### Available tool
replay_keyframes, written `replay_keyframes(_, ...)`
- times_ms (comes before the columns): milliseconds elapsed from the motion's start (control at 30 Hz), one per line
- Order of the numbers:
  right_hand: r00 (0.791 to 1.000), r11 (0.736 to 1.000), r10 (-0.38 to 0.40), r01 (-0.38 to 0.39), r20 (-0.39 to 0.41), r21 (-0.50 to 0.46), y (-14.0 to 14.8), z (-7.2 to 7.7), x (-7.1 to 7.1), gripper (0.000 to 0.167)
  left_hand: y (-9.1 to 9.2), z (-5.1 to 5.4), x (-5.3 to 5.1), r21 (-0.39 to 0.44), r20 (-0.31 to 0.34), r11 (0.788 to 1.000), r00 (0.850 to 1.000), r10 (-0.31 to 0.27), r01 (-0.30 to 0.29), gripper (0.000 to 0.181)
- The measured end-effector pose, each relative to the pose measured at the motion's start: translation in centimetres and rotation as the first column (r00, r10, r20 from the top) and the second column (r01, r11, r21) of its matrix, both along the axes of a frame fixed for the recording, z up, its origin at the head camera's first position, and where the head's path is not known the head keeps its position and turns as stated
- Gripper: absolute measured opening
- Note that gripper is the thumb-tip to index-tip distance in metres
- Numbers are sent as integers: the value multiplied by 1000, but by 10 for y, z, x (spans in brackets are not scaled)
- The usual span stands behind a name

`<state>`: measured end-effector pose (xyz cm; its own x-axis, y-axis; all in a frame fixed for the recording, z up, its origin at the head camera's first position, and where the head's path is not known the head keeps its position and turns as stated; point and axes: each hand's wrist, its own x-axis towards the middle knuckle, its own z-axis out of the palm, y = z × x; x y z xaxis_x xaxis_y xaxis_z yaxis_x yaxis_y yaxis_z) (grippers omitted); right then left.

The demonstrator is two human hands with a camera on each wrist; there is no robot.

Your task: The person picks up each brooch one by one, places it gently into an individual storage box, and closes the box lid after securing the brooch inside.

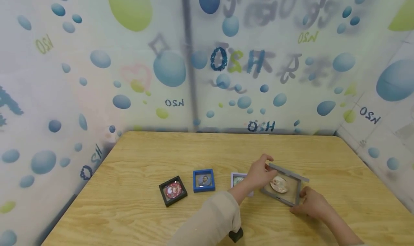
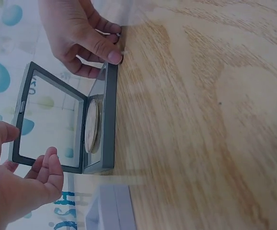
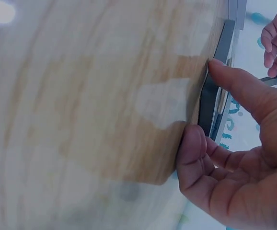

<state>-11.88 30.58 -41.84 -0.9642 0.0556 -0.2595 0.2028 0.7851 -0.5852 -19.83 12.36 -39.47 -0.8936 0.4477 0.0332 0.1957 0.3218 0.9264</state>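
A grey hinged display frame stands with its lid swung up from its base on the right half of the table. A round, pale, coin-like disc sits in the clear film of the base. My left hand holds the raised lid by its outer edge, thumb on one side and fingers curled at the other. At the near right corner, my right hand grips the base between thumb and fingers. The left wrist view shows the disc edge-on.
Left of the grey frame lies a pale lilac frame, partly hidden by my left forearm. Farther left are a blue frame with a portrait disc and a black frame with a red disc. A patterned curtain hangs behind the wooden table.
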Motion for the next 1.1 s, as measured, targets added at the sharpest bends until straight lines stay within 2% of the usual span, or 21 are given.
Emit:
replay_keyframes(133,1000,1000,1,-1,-3,-5,0,0,0,71,0,-2,2,-13,19,1000,1000,0,1,25)
replay_keyframes(300,1000,1000,-7,7,0,-8,1,1,0,72,-2,-3,3,-71,12,997,1000,21,-20,23)
replay_keyframes(433,1000,1000,5,-5,-13,-9,1,1,0,79,-3,-4,4,-143,-24,990,1000,19,-23,21)
replay_keyframes(533,1000,1000,8,-8,-21,1,1,0,0,82,-3,-5,5,-247,-94,969,996,-2,-21,22)
replay_keyframes(600,1000,1000,2,-2,-23,3,1,0,0,80,-3,-6,5,-321,-133,947,991,-25,-19,23)
replay_keyframes(700,1000,1000,-15,15,-25,-2,0,-1,1,72,-1,-10,5,-441,-197,897,978,-72,-23,24)
replay_keyframes(800,999,1000,-28,28,-25,-5,0,-2,1,62,2,-15,6,-526,-247,850,961,-126,-24,22)
replay_keyframes(933,999,999,-37,37,-9,-9,-1,-2,1,60,7,-21,8,-640,-327,766,924,-201,-59,19)
replay_keyframes(1000,999,999,-39,39,-5,-7,-1,-2,0,61,9,-23,9,-685,-338,725,913,-228,-73,20)
replay_keyframes(1100,999,999,-40,40,-1,-10,-1,-1,0,62,12,-23,11,-736,-335,671,909,-248,-88,28)
